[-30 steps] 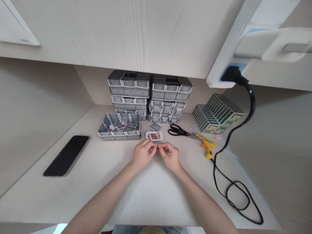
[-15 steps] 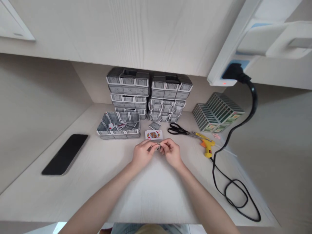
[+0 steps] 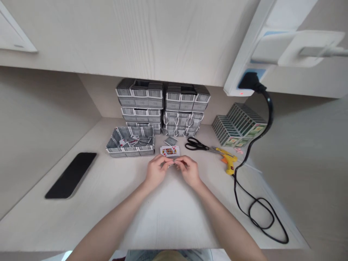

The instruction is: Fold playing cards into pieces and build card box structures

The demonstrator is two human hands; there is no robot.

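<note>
Between my fingertips is a playing card [image 3: 172, 165], seen only as a small edge-on piece and mostly covered by my fingers. My left hand [image 3: 157, 169] pinches it from the left, thumb and index finger closed. From the other side my right hand [image 3: 188, 169] grips it in the same way, and the two hands nearly touch. Just beyond them lies a face-up picture card [image 3: 170, 150] on top of other cards. Behind that, a few grey-backed cards [image 3: 170, 140] rest on the table.
An open box made of cards [image 3: 130, 152] holds loose folded cards, left of centre. Stacked card boxes [image 3: 140, 98] stand behind. To the right are black-handled scissors [image 3: 196, 144], a yellow glue gun [image 3: 230, 161] with its cable [image 3: 252, 217], and more card packs [image 3: 239, 125]. A phone [image 3: 72, 175] lies left.
Both hands stay pinched together around the card, their fingertips slightly closer and the card less visible. The whole view has shifted a little.
</note>
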